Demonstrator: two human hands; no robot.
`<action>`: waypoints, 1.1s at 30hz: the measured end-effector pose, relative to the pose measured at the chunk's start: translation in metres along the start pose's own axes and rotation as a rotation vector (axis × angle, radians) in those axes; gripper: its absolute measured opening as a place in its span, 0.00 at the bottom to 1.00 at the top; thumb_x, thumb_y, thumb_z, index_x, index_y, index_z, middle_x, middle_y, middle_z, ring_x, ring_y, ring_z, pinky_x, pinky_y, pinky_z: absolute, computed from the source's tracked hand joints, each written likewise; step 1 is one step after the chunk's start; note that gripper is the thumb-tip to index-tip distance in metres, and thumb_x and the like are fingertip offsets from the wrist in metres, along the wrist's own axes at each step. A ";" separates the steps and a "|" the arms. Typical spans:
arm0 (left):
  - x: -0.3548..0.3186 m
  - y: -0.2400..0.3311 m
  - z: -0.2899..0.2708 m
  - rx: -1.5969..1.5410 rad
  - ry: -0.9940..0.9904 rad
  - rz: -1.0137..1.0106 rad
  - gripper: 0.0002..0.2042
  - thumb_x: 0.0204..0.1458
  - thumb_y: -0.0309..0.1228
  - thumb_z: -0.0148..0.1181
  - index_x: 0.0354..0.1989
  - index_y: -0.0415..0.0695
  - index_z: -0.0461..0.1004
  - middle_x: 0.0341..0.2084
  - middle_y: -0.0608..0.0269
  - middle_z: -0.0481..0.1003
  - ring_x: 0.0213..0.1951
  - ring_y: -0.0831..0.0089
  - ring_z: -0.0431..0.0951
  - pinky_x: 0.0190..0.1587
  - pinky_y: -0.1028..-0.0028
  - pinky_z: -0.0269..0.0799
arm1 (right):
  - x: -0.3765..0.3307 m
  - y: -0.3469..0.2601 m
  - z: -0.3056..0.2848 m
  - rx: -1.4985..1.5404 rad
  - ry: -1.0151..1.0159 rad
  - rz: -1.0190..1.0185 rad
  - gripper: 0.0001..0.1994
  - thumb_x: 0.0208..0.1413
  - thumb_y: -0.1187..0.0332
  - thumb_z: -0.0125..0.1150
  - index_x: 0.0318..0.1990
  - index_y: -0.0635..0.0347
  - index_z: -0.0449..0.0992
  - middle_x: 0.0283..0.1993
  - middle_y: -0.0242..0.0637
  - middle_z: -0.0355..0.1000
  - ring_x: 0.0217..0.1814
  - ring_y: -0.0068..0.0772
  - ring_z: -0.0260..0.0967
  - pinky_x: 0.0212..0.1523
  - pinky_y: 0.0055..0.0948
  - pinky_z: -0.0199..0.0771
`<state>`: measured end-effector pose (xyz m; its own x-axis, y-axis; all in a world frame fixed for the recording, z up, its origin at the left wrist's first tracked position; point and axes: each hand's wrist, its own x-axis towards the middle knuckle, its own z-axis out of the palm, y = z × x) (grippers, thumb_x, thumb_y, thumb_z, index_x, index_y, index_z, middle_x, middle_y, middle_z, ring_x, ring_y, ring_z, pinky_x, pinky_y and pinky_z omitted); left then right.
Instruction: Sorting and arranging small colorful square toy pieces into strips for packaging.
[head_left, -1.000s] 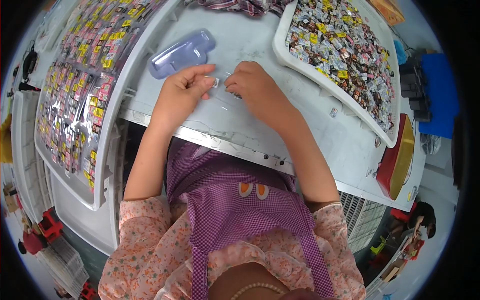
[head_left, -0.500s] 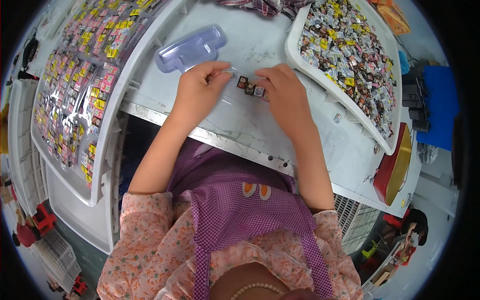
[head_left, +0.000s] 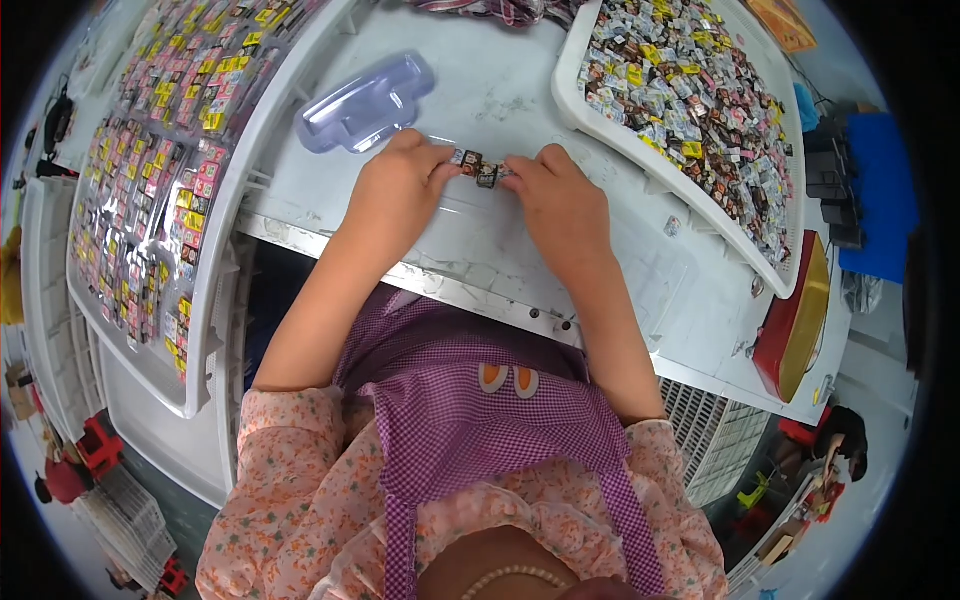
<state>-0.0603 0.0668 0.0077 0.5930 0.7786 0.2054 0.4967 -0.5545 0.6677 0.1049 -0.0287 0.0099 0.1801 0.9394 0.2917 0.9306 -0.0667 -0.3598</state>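
At the far left, a white tray [head_left: 214, 265] stands tilted in view, filled with clear packs [head_left: 195, 190] of small pink, yellow and dark cubes. Just to the right of its rim, a clear plastic shell [head_left: 365, 105] lies at a slant on the pale table [head_left: 500, 75], its lower edge close behind the left hand's knuckles. The left hand [head_left: 400, 185] has its thumb and forefinger brought together on the left end of a short row [head_left: 486, 174] of small cubes, the other fingers curled in. The row lies between the two hands, beyond the table's near edge, with dark cubes showing in its middle and both ends partly covered by fingertips. The right hand [head_left: 560, 205] pinches the right end between thumb and fingers, the rest of it loosely bent. Above the row, at the table's far side, is a plaid cloth [head_left: 490, 8]. Farther right, a second white tray [head_left: 570, 80] holds a heap of loose cubes [head_left: 690, 110], well apart from the row. One stray cube [head_left: 672, 227] lies near that tray's lower rim. At the table's right end is a red and gold box [head_left: 795, 325].
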 end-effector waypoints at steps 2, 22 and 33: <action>0.002 0.001 0.001 0.024 0.012 0.011 0.08 0.49 0.29 0.61 0.37 0.41 0.79 0.29 0.54 0.71 0.30 0.56 0.75 0.33 0.64 0.71 | 0.001 0.001 0.002 -0.044 0.021 -0.040 0.09 0.50 0.65 0.61 0.40 0.49 0.78 0.31 0.32 0.66 0.31 0.35 0.70 0.28 0.34 0.71; 0.000 -0.002 0.002 -0.061 0.113 0.074 0.09 0.46 0.28 0.66 0.37 0.45 0.80 0.28 0.59 0.71 0.26 0.64 0.73 0.29 0.71 0.70 | 0.007 0.029 -0.063 0.181 0.316 0.077 0.12 0.53 0.71 0.61 0.46 0.56 0.77 0.31 0.36 0.69 0.31 0.31 0.67 0.32 0.29 0.67; -0.009 -0.018 0.001 -0.150 0.271 0.041 0.08 0.49 0.22 0.63 0.39 0.39 0.78 0.31 0.58 0.72 0.29 0.71 0.72 0.32 0.77 0.69 | 0.075 0.194 -0.113 -0.204 0.237 0.137 0.11 0.58 0.70 0.55 0.47 0.60 0.75 0.44 0.47 0.71 0.47 0.50 0.70 0.48 0.37 0.70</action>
<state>-0.0735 0.0693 -0.0068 0.4100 0.8175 0.4044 0.3643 -0.5533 0.7491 0.3354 -0.0092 0.0623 0.3543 0.8144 0.4596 0.9331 -0.2751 -0.2317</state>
